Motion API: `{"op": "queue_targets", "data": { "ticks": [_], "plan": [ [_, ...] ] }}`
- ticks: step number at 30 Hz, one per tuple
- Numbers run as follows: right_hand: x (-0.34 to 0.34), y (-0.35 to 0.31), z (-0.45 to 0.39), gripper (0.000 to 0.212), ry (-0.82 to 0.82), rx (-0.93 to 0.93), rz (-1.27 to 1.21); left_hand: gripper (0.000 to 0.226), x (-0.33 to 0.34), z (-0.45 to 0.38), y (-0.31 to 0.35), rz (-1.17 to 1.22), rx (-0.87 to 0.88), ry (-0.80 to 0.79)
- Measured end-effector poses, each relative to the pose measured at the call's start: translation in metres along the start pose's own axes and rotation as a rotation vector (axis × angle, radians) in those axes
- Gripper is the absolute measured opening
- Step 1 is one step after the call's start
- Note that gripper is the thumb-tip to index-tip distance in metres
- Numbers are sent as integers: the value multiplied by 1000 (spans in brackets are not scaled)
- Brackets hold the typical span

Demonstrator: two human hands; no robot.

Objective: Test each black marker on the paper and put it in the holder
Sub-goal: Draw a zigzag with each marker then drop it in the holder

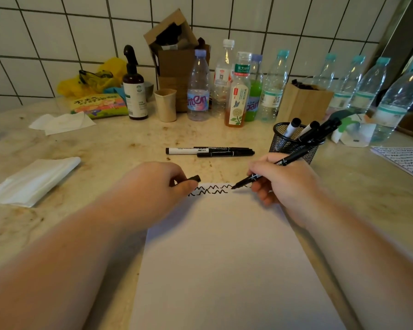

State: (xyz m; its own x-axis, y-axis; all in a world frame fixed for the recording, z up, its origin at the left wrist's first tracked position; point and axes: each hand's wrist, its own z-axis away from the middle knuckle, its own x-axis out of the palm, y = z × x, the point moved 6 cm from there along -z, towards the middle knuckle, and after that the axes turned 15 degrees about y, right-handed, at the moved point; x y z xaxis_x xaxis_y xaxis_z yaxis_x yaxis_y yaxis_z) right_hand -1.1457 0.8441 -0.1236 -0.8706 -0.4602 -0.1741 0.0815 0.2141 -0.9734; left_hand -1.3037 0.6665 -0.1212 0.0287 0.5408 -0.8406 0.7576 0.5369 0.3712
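Note:
A white sheet of paper [224, 258] lies in front of me with two rows of black zigzag lines near its far edge. My right hand [284, 179] grips an uncapped black marker [293, 157], its tip touching the paper at the end of the upper zigzag. My left hand [157, 184] rests on the paper's far left corner and pinches a black cap [194, 179]. Beyond the paper lie three markers [210, 151] side by side. A black mesh holder [293, 144] stands at the right with several markers in it.
Several bottles [239, 91], a paper cup [166, 104], a spray bottle [135, 91], a cardboard box [177, 55] and a wooden box [303, 103] line the tiled wall. Tissues [31, 182] lie at the left. A scribbled sheet [405, 160] sits at the right edge.

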Motion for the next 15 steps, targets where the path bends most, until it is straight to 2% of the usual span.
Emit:
{"op": "queue_targets", "data": {
  "ticks": [7, 15],
  "plan": [
    [4, 9, -1, 23, 2, 66, 40, 36, 6, 0, -2, -44, 7, -25],
    [7, 10, -1, 14, -17, 74, 43, 39, 8, -1, -3, -54, 14, -23]
  ]
}}
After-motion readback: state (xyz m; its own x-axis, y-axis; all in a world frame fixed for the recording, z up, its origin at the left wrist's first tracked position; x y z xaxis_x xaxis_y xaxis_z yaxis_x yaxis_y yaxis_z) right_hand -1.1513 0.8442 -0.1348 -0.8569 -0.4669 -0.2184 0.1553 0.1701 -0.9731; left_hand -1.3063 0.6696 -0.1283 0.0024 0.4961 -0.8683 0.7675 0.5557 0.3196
